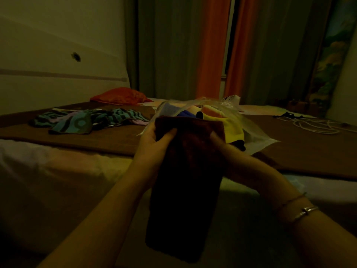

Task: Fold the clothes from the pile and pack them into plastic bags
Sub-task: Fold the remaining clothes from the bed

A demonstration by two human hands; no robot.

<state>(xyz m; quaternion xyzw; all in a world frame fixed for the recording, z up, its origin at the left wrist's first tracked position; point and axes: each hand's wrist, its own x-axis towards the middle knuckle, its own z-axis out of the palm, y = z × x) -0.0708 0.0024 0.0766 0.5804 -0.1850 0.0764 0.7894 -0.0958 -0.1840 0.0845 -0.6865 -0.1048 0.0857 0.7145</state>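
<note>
1. Nearest me, I see a folded dark maroon garment [185,171] held upright over the bed's edge; its lower half sinks into shadow and its fabric is hard to read.
2. My left hand [154,140] grips its upper left edge, thumb curled over the front.
3. My right hand [222,149] holds the right side from behind; the cloth mostly hides its fingers.
4. Just behind, a clear plastic bag [241,124] lies on the brown blanket [116,140] with yellow, blue and orange clothes inside.
5. Further left sits the striped teal pile [90,120]; beyond it an orange-red bundle [119,96]. A white cord [316,125] lies to the right.
</note>
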